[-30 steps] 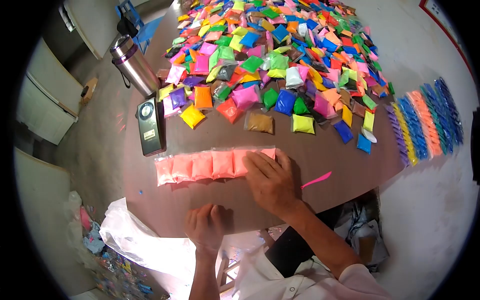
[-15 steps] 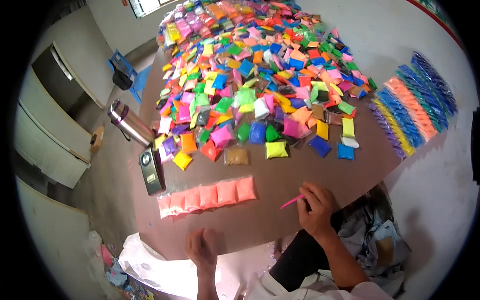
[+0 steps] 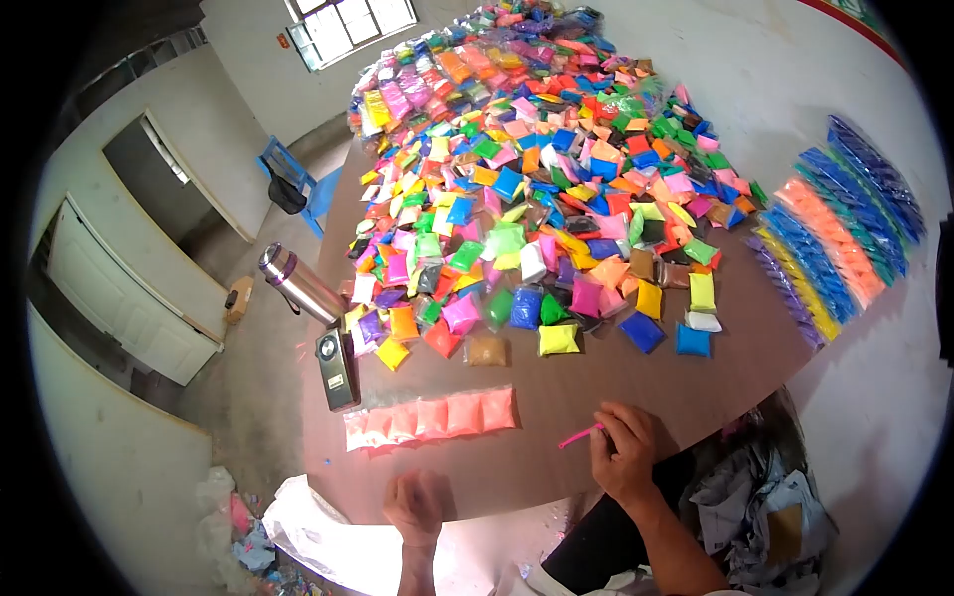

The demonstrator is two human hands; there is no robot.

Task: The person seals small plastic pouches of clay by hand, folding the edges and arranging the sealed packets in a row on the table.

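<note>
My right hand (image 3: 624,452) is over the front right of the table with its fingers closed round a thin pink stick (image 3: 576,437), whose end points left. At the table's front edge, my left hand (image 3: 414,505) is curled into a loose fist, slightly blurred, and nothing shows in it. Just beyond it lies a strip of joined clear packets (image 3: 432,419) filled with coral-pink material. The strip runs roughly left to right, and neither hand touches it.
A large heap of small coloured packets (image 3: 537,228) covers the table's far part. On the left stand a steel flask (image 3: 303,283) and a black box-shaped device (image 3: 336,370). Several coloured packet strips (image 3: 830,238) lie at right. Below the edge is a white plastic bag (image 3: 328,531).
The view has tilted up, so the table sits lower and further right. My left hand has curled in more. The right hand still grips the pink stick.
</note>
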